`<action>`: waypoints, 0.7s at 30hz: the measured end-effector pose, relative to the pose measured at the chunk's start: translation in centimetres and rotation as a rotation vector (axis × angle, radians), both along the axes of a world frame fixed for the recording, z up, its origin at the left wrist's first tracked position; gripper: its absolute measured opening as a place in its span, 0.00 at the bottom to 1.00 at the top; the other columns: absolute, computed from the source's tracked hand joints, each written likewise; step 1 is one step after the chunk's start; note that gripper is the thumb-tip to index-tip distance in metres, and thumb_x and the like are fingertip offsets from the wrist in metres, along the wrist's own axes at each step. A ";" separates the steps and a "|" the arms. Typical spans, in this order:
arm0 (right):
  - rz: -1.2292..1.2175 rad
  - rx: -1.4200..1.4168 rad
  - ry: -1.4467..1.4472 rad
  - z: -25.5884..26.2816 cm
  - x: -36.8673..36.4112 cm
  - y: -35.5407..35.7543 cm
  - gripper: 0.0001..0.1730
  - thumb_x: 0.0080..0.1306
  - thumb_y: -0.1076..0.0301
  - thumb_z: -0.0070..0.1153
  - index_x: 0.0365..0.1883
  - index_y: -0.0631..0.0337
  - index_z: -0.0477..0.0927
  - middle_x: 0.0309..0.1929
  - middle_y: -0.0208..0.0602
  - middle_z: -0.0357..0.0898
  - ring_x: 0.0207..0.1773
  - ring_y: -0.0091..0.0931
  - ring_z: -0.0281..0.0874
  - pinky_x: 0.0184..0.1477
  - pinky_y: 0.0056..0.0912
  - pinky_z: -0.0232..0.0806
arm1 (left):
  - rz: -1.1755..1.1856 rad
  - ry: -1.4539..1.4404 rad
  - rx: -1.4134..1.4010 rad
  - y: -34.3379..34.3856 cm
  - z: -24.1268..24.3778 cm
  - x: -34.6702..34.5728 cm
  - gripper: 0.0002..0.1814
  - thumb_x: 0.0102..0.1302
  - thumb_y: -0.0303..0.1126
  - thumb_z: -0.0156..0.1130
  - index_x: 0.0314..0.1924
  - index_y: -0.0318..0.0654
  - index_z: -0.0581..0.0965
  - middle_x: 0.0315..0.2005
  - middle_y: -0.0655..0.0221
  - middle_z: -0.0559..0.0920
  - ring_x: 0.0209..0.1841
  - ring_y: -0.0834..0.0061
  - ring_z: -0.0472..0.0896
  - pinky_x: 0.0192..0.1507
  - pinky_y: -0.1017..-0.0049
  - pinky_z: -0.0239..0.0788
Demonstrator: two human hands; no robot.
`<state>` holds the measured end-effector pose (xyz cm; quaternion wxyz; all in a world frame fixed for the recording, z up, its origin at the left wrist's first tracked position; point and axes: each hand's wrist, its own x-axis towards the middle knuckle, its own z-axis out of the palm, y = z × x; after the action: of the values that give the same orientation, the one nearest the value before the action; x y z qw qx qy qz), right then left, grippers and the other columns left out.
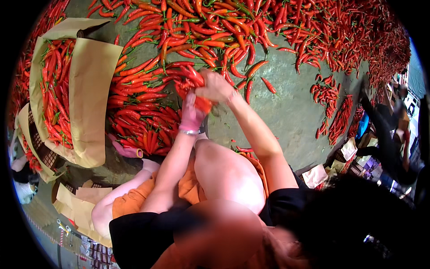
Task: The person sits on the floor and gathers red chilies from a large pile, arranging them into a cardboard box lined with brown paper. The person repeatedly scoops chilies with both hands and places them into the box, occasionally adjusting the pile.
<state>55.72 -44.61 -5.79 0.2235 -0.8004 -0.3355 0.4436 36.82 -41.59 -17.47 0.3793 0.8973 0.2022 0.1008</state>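
A bunch of red chilli peppers (189,76) is held over the floor in front of my knees. My left hand (193,112), in a pink glove, grips the bunch from below. Bare, my right hand (217,85) closes on the bunch from the right, its fingertips partly hidden among the peppers. Just left of my hands, chillies lie in a rough pile (144,124), many side by side. A second pink glove (126,148) lies at the pile's lower edge.
A paper-lined crate (90,101) holding red chillies (57,94) stands at left. More paper-lined crates (80,205) are lower left. Loose chillies (208,30) cover the floor ahead, rising into a large heap (362,37) at far right. Other people (386,127) are at the right edge.
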 end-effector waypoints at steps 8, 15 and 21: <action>-0.012 0.006 0.151 -3.6 0.1 -0.9 0.40 0.54 0.52 0.62 0.63 0.63 0.69 0.53 0.55 0.80 0.59 0.47 0.77 0.62 0.45 0.69 | 0.333 -0.244 -0.993 1.2 6.4 3.0 0.19 0.69 0.28 0.57 0.59 0.36 0.72 0.49 0.65 0.81 0.51 0.66 0.81 0.55 0.65 0.75; -1.122 0.427 0.838 -6.3 3.2 -11.4 0.32 0.58 0.76 0.55 0.64 0.68 0.68 0.46 0.35 0.80 0.46 0.26 0.80 0.48 0.31 0.74 | 0.283 0.110 -1.486 -0.9 5.6 13.5 0.21 0.63 0.28 0.70 0.55 0.36 0.76 0.43 0.72 0.83 0.42 0.79 0.82 0.47 0.76 0.76; -1.150 0.713 0.886 -3.3 4.2 -14.5 0.29 0.60 0.72 0.52 0.61 0.70 0.70 0.51 0.41 0.80 0.49 0.32 0.83 0.53 0.37 0.78 | -0.171 0.137 -1.302 -2.4 6.8 17.3 0.29 0.64 0.31 0.69 0.63 0.35 0.71 0.47 0.72 0.81 0.46 0.81 0.78 0.50 0.75 0.73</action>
<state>59.90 -59.09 -9.05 0.7708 -0.4782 0.1270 0.4013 54.11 -43.96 -10.68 0.8375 0.5017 0.1735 -0.1299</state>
